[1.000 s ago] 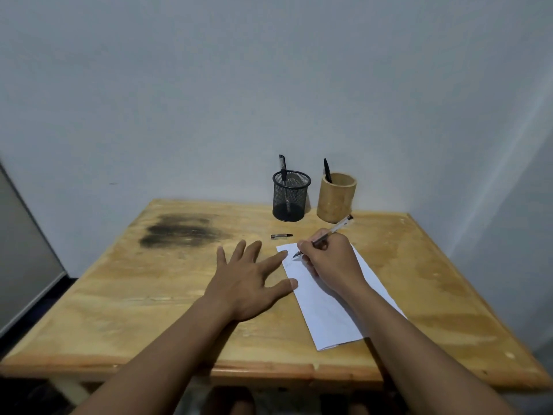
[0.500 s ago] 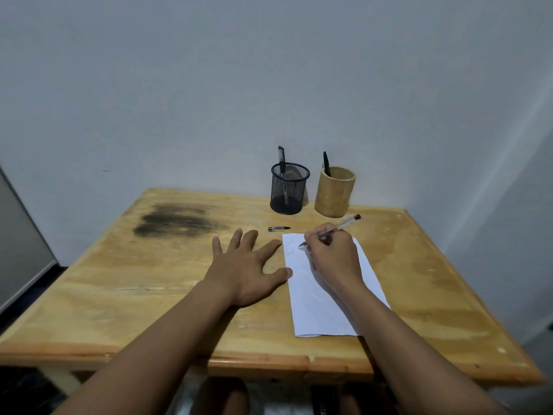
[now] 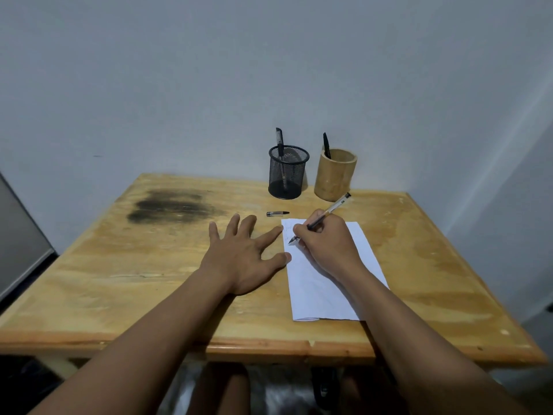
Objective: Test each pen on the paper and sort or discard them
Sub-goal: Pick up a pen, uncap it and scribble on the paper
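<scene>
My right hand (image 3: 326,241) grips a clear-barrelled pen (image 3: 332,208) with its tip down on the upper left part of a white sheet of paper (image 3: 317,292); faint marks show near the sheet's top edge. My left hand (image 3: 245,256) lies flat on the table, fingers spread, with fingertip and thumb touching the paper's left edge. A pen cap (image 3: 277,213) lies just beyond the paper. At the back stand a black mesh cup (image 3: 288,172) with one pen (image 3: 279,139) and a bamboo cup (image 3: 335,175) with one dark pen (image 3: 326,145).
The wooden table (image 3: 119,280) has a dark burn-like stain (image 3: 170,206) at its back left. A grey wall rises right behind the cups. A grey panel (image 3: 18,235) stands left of the table. The table's front edge is close to my body.
The paper has turned from slanted to nearly straight on the table. My right hand's pen tip has moved down the sheet's upper left. My left hand stays flat beside the paper.
</scene>
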Demonstrator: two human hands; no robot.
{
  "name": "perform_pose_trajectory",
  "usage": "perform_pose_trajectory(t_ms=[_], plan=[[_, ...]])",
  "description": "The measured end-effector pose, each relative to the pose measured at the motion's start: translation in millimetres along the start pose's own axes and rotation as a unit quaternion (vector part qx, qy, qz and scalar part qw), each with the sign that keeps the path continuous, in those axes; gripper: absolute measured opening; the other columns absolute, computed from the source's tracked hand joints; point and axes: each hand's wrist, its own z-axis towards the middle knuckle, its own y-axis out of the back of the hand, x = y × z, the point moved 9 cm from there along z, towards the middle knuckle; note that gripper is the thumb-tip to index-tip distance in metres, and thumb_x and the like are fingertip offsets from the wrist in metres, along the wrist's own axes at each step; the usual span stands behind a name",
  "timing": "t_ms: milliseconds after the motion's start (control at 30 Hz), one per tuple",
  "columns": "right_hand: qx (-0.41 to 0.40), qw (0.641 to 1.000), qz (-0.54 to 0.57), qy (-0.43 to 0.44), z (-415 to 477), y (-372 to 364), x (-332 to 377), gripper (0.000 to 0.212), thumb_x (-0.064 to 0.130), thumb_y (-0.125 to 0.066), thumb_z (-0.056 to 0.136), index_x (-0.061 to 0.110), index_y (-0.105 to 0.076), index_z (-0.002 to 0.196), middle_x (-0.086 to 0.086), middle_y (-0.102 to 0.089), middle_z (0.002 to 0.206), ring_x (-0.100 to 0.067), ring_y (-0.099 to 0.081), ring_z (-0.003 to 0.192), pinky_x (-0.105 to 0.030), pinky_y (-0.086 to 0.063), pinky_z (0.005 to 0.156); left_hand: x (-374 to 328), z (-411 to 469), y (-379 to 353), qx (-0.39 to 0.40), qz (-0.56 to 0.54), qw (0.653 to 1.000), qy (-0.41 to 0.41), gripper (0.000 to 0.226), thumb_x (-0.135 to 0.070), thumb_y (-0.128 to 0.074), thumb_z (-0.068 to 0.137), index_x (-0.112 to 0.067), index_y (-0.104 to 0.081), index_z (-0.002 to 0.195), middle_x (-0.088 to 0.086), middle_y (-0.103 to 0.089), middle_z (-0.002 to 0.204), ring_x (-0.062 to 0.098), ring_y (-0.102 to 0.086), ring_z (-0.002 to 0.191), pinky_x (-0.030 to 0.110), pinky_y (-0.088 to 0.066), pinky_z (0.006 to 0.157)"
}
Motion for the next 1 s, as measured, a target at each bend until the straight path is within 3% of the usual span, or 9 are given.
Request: perform_pose_trajectory(t_ms=[100,433,1000], plan=[[0.007,1.000,-0.011,0.005,-2.0,-1.2,2.5,0.015,0.023,-0.069,0.090,0.018,-0.063,0.076,-0.002,-0.069,0.073,-0.013,-0.066,0.072,-0.026,-0.048,0.061,0.0,0.3,-1.0,-0.003,0.006,1.000,-0.001,0.071,-0.083,-0.012,0.083,-0.060,-0.006,0.149,0.001,-0.008,0.166,0.030,0.004,0.154,0.067,0.004,0.116],[0.011,0.999,-0.039,0.007,-2.2,-2.3,3.4,0.014,0.025,-0.070,0.090,0.017,-0.063,0.081,0.002,-0.065,0.069,-0.009,-0.061,0.066,-0.020,-0.041,0.055,1.3,0.9,-0.5,-0.008,-0.005,1.000,0.002,0.071,-0.084,-0.015,0.083,-0.060,-0.008,0.149,0.001,-0.008,0.167,0.029,0.006,0.154,0.066,0.006,0.116],[0.038,0.997,-0.059,0.012,-4.6,-5.0,3.1,0.013,0.020,-0.071,0.084,0.012,-0.063,0.077,-0.006,-0.065,0.067,-0.017,-0.062,0.066,-0.033,-0.048,0.059,1.4,0.1,-1.6,0.011,-0.002,1.000,0.001,0.085,-0.094,-0.017,0.072,-0.060,-0.005,0.149,0.000,-0.005,0.167,0.028,0.007,0.154,0.067,0.006,0.116]])
